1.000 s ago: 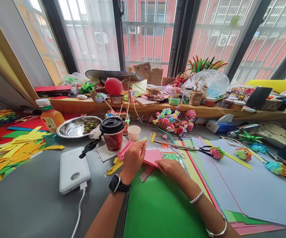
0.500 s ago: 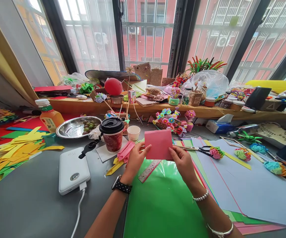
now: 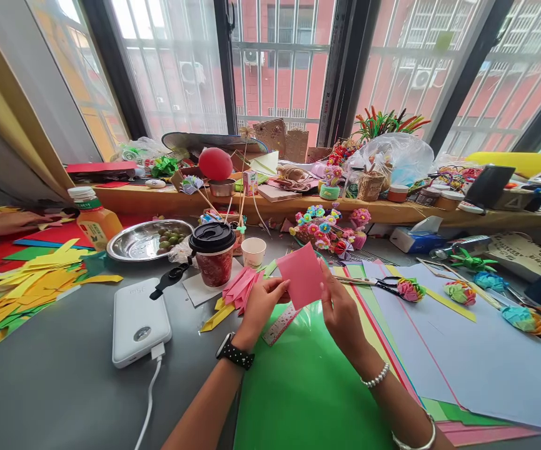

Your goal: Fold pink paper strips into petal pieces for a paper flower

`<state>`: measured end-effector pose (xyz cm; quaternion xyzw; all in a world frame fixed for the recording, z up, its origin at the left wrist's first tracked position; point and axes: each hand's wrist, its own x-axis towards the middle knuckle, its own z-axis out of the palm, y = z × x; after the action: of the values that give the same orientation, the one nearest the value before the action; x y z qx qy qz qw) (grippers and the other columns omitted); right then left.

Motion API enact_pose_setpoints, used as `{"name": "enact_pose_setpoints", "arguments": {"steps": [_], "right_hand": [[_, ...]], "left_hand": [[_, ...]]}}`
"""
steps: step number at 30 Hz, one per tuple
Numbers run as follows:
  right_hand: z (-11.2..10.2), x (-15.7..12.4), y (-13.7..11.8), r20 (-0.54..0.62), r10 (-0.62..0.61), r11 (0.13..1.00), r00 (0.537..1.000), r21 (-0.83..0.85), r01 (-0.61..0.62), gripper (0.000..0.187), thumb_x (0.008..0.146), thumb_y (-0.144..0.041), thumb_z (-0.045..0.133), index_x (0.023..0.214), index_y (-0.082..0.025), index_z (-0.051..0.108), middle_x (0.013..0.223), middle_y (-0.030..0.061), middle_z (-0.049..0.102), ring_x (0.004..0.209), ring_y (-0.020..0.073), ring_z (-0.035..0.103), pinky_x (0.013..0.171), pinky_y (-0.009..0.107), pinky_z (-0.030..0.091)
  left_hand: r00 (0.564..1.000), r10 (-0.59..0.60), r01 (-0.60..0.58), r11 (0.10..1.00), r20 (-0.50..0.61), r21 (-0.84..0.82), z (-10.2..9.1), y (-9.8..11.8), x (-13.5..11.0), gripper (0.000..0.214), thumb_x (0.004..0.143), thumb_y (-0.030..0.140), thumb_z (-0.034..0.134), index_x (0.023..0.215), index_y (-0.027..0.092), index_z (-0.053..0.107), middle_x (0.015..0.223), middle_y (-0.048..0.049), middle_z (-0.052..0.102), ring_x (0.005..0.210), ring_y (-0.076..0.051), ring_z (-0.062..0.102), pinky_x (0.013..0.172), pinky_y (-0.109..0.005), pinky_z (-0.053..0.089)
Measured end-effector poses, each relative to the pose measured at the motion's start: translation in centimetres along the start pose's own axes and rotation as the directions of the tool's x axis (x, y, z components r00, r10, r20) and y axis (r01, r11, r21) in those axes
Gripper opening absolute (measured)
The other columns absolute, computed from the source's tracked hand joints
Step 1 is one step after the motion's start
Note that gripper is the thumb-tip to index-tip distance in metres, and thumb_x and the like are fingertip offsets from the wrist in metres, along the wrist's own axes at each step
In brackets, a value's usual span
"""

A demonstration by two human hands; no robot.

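Observation:
A pink square of paper (image 3: 301, 276) is held up, tilted, between my two hands over a shiny green sheet (image 3: 317, 387). My left hand (image 3: 263, 306) pinches its lower left edge between thumb and fingers. At its right edge my right hand (image 3: 340, 303) grips it, with the fingers partly behind the paper. Below the paper lies a ruler (image 3: 281, 326), partly covered. Folded pink paper strips (image 3: 241, 289) and a yellow folded strip (image 3: 217, 317) rest just left of my left hand. Scissors (image 3: 383, 284) lie to the right of my right hand.
A lidded coffee cup (image 3: 212, 259), white paper cup (image 3: 254, 252), metal plate (image 3: 124, 247) with green fruit, and white power bank (image 3: 141, 322) stand on the left. Paper sheets (image 3: 467, 337) and folded paper pieces (image 3: 458, 292) lie right. Another person's hand (image 3: 10, 222) is at far left.
The pink paper has turned from level to tilted, its right side higher. My right hand has shifted up along its right edge; my left hand has moved slightly right and down.

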<state>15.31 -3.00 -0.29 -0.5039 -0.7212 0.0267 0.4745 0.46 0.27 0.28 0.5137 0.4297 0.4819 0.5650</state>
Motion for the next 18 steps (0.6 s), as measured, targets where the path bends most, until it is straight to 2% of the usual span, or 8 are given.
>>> {"name": "enact_pose_setpoints", "arguments": {"steps": [2,5,8,12,18], "right_hand": [[0.29,-0.05,-0.05,0.049,-0.083,0.996,0.995,-0.023,0.084,0.052,0.083,-0.013,0.025,0.132,-0.02,0.009,0.135,0.0034,0.023,0.122,0.0185,0.024,0.097,0.038,0.029],[0.59,-0.15,-0.03,0.139,-0.16,0.984,0.977,-0.057,0.169,0.055,0.083,-0.011,0.024,0.132,-0.019,0.003,0.138,0.0025,0.013,0.125,0.0186,0.013,0.1,0.039,0.025],[0.72,-0.29,-0.06,0.206,-0.223,0.965,0.953,-0.094,0.246,0.055,0.083,-0.014,0.029,0.132,-0.019,0.005,0.138,0.0043,0.013,0.125,0.0202,0.011,0.1,0.041,0.025],[0.85,-0.44,-0.2,0.25,-0.263,0.944,0.932,-0.13,0.302,0.061,0.082,-0.028,0.039,0.132,-0.016,0.007,0.138,0.0076,0.015,0.125,0.0229,0.009,0.099,0.044,0.025],[0.89,-0.4,-0.21,0.308,-0.315,0.924,0.898,-0.115,0.364,0.064,0.079,-0.037,0.042,0.132,-0.012,0.013,0.137,0.0119,0.017,0.125,0.0238,0.01,0.097,0.043,0.027]], "left_hand": [[1.0,-0.017,0.018,0.999,0.017,-0.034,0.17,0.03,-0.08,0.023,0.061,0.032,0.063,0.072,0.011,0.063,0.069,-0.0031,0.065,0.062,-0.015,0.061,0.066,-0.029,0.05],[0.999,-0.03,0.033,0.996,0.041,-0.08,0.41,0.16,-0.24,0.024,0.061,0.031,0.064,0.074,0.011,0.062,0.075,-0.0045,0.066,0.066,-0.016,0.061,0.07,-0.03,0.049],[0.996,-0.038,0.046,0.993,0.081,-0.108,0.58,0.3,-0.37,0.029,0.061,0.034,0.064,0.079,0.011,0.061,0.081,-0.0064,0.066,0.071,-0.018,0.062,0.072,-0.032,0.048],[0.99,-0.031,0.048,0.991,0.138,-0.121,0.65,0.34,-0.45,0.039,0.069,0.044,0.052,0.086,0.01,0.06,0.082,-0.01,0.066,0.077,-0.02,0.061,0.072,-0.033,0.048],[0.994,0.039,-0.029,0.995,0.102,-0.095,0.55,-0.13,-0.34,0.036,0.069,0.044,0.052,0.084,0.012,0.059,0.079,-0.0062,0.065,0.076,-0.019,0.061,0.07,-0.03,0.048]]}}
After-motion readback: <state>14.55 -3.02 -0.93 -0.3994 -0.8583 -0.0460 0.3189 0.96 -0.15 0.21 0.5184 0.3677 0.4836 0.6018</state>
